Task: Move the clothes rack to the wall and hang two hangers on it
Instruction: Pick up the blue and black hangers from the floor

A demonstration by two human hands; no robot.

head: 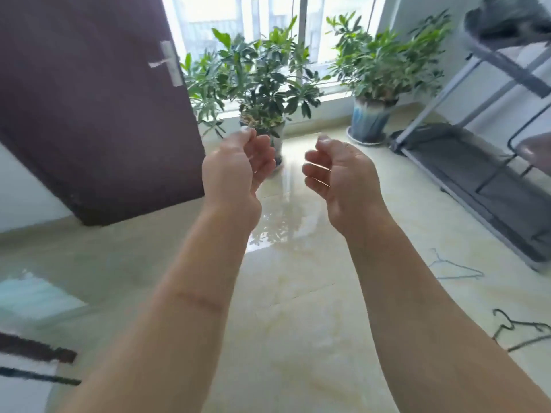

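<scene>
both hands, left hand (238,168) and right hand (340,174), empty, loosely curled; thin wire hangers (456,269) flat on glossy floor (298,323)

Maroon door (89,114), cream floor (298,323) (glossy)

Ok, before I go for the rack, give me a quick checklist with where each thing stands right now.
1. Left hand free: ok, curled loosely, holding nothing.
2. Right hand free: ok, also holding nothing.
3. Rack within sight: ok, at the right, by the wall; only part of it is in view.
4. Floor between you and the rack clear: not ok, a blue hanger and a dark hanger lie there.
5. Two hangers available: ok, both on the floor.
6. Rack bar free for hanging: cannot tell, top cut off.
</scene>
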